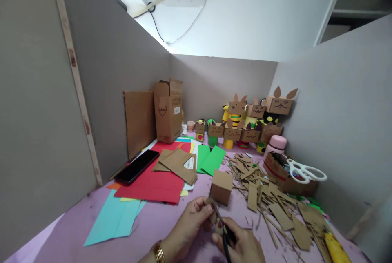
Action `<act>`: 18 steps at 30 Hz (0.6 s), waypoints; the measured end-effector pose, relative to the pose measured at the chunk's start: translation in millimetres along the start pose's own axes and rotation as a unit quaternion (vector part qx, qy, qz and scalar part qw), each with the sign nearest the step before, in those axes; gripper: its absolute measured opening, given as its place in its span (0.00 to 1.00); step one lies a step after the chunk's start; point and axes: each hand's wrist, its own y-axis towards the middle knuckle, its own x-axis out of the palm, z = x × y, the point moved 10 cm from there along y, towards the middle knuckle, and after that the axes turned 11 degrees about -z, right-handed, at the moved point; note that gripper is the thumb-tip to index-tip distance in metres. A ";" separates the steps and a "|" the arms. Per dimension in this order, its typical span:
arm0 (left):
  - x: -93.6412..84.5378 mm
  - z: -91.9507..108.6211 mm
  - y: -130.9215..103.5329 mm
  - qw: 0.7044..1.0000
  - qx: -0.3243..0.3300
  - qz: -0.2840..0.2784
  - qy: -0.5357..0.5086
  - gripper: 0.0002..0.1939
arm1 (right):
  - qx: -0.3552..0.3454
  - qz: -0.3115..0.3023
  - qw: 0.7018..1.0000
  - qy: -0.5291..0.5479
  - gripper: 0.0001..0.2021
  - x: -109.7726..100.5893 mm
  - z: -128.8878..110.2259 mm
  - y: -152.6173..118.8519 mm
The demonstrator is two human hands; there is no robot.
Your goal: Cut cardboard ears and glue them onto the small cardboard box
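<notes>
My left hand [196, 216] pinches a small brown cardboard piece [213, 216] between thumb and fingers. In my right hand [240, 240] is a pair of black-handled scissors [226, 241], its blades pointing up and left against the cardboard. Part of the piece is hidden behind my fingers and the blades. Just beyond both hands sits a small closed cardboard box [221, 186] on the pink-covered table [159, 230].
Cardboard scraps [260, 189] lie to the right, near a box of tools with white-handled scissors [306, 171]. Coloured paper [153, 181], brown envelopes [180, 163] and a phone [137, 167] are left. Cardboard animal figures [235, 132] stand at the back, beside a pink bottle [275, 144].
</notes>
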 end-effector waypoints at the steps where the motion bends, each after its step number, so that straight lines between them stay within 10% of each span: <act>1: 0.0 0.0 0.0 1.000 0.001 0.001 0.001 0.12 | -0.008 -0.004 1.000 0.004 0.21 0.8 -1.2 0.4; 18: 4.2 -3.0 -2.7 1.000 -0.013 -0.007 -0.026 0.11 | -0.022 0.042 0.997 -0.054 0.23 -9.0 -7.4 -3.6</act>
